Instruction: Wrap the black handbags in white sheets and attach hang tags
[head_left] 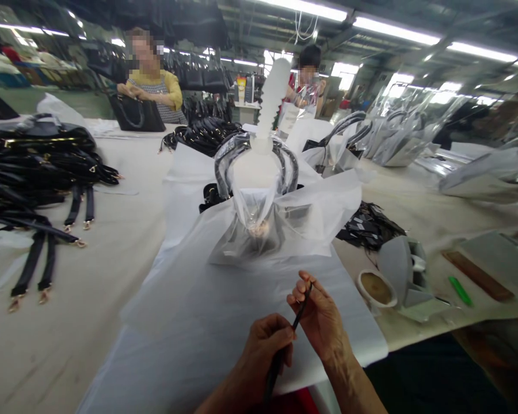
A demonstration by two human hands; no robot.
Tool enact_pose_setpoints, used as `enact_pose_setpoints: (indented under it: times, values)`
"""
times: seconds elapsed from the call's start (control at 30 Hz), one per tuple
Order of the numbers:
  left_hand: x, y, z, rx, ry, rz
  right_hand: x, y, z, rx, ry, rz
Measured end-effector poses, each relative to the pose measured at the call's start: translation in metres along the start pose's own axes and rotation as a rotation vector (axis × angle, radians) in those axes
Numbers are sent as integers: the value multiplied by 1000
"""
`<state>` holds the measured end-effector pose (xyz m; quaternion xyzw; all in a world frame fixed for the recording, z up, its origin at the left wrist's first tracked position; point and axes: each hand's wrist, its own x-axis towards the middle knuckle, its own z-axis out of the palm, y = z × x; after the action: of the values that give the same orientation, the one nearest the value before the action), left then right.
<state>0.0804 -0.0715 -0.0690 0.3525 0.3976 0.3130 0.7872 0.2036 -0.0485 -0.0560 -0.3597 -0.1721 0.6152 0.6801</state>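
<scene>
A narrow black strap (pixel 303 307) runs between my two hands, low over the white paper (pixel 190 339). Its lower part hangs down from my left hand (pixel 267 344), whose thumb and fingers are closed around it. Higher up and to the right, my right hand (pixel 322 322) pinches the strap's upper end in its fingertips. Just beyond my hands a handbag wrapped in translucent paper (pixel 259 236) stands upright. Its dark arched handles (pixel 290 164) have clear film on them, and a pale, notched plastic piece (pixel 273 100) rises between them.
Black straps with gold clasps (pixel 38 167) pile up on the left. To the right lie black tags (pixel 369 225), a tape roll (pixel 376 288), a grey dispenser (pixel 403 264), and a green cutter (pixel 460 291). Film-wrapped bags (pixel 397 135) stand behind. Two people work across the table.
</scene>
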Motion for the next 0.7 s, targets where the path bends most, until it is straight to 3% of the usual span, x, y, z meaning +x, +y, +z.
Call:
enact_pose_setpoints:
  times: [0.17,0.23,0.3,0.37,0.43,0.5,0.57,0.63,0.7]
  values:
    - [5,-7,-5,-13,11,-11,-6,3,4,51,-1,175]
    - [7,-12,-15,87,59,66,-8,2,3,94,24,223]
    - [1,-12,-31,341,262,358,-8,0,-1,93,65,239]
    - [-18,-2,-48,713,535,824,-7,-2,-7,52,99,249]
    - [-46,22,-62,1098,744,1256,-5,-1,-13,-8,125,269]
    - [-70,56,-71,1393,945,1460,-4,4,-17,-56,141,289]
    - [-80,92,-80,1495,1158,1359,-3,13,-20,-82,145,295]
    - [-73,118,-90,1605,1164,1186,-3,21,-21,-100,142,286]
    - [-55,127,-98,1699,1122,1135,-6,26,-22,-126,134,259]
